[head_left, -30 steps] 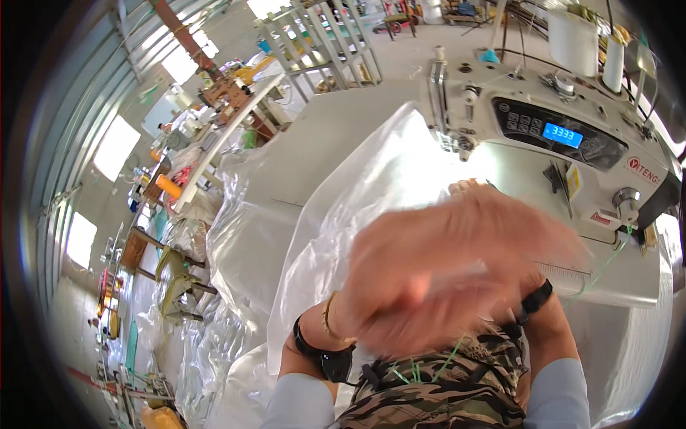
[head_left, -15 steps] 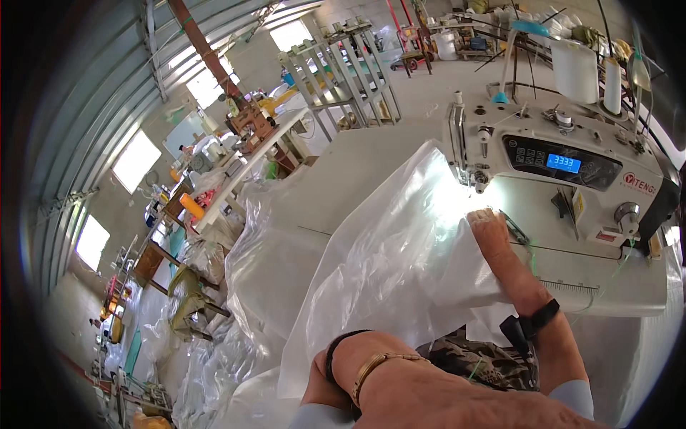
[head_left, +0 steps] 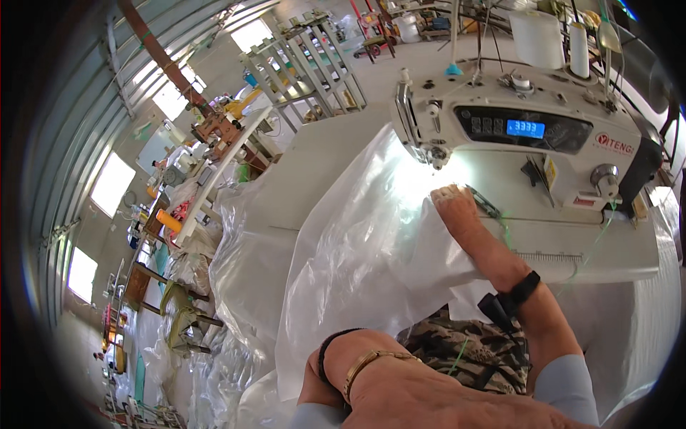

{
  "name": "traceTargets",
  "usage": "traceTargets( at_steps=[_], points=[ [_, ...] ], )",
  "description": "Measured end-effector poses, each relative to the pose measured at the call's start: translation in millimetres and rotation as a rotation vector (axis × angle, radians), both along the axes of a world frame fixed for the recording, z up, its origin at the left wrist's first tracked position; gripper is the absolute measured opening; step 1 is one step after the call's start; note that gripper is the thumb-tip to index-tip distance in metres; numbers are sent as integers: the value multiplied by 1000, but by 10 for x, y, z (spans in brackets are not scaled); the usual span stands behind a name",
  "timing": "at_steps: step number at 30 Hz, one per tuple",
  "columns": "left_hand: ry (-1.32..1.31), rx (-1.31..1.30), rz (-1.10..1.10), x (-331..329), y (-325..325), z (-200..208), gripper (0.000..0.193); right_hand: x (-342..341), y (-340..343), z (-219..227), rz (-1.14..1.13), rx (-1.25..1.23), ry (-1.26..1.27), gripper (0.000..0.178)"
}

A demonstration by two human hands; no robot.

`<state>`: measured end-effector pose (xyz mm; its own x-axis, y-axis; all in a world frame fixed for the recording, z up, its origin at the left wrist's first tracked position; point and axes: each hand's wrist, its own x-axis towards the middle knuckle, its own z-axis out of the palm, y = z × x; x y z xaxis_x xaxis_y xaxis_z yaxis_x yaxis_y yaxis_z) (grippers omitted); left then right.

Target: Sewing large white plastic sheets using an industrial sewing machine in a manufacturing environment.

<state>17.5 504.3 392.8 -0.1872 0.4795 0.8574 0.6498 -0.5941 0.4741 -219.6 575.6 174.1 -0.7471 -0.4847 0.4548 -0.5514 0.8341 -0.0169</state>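
At far left, beyond the bench (head_left: 336, 154), a stool with an olive-green cover (head_left: 179, 311) stands among crumpled clear film (head_left: 232, 293), and a grey slatted rack (head_left: 304, 75) stands behind. Next comes the translucent white sheet (head_left: 350, 264), spread over the left part of the bench and hanging over its near edge. Its long axis slants from low on the left up to a narrow far end beside the needle area of the sewing machine (head_left: 525, 129), so most of the sheet lies left of the right hand and nearer the body. The left hand (head_left: 464, 400) is low in front of the body, its back toward the camera, with a bracelet (head_left: 371, 365) at the wrist. Its fingers are hidden, so I cannot tell whether that grip is spread, pressed together or pinching something. A patch of camouflage cloth (head_left: 464, 350) shows just beyond it. Further right, the right hand (head_left: 456, 207) is much the nearer to the needle, just on the near side of it. Its fingers lie close together at the sheet's right edge; the thumb is out of sight, so I cannot tell whether the grip pinches the sheet or only presses it. A slim dark tool (head_left: 486, 202) lies just right of those fingers, and a ruler scale (head_left: 547, 256) runs along the bench's near edge
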Motion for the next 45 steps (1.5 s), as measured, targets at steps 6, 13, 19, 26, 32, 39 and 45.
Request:
traceTargets(
  at_steps=[6,13,19,26,32,39,45],
  points=[
    [18,-17,-4,51,75,3,30,9,-47,37,-5,-3,-55,27],
    [60,-41,16,124,203,-32,30,25,24,65,-25,-21,14,20],
    [163,-99,265,175,154,-79,31,-8,-101,96,11,-91,46,21],
    [389,-245,690,210,-4,-310,32,75,-71,92,5,-75,-14,21],
    [438,-332,888,217,-124,-564,33,78,-59,45,7,-102,-15,21],
    [405,-390,974,143,-205,-809,33,147,-58,176,64,-105,-66,18],
    [371,-415,987,25,-181,-908,34,154,-72,216,66,-118,-116,24]
  ],
)
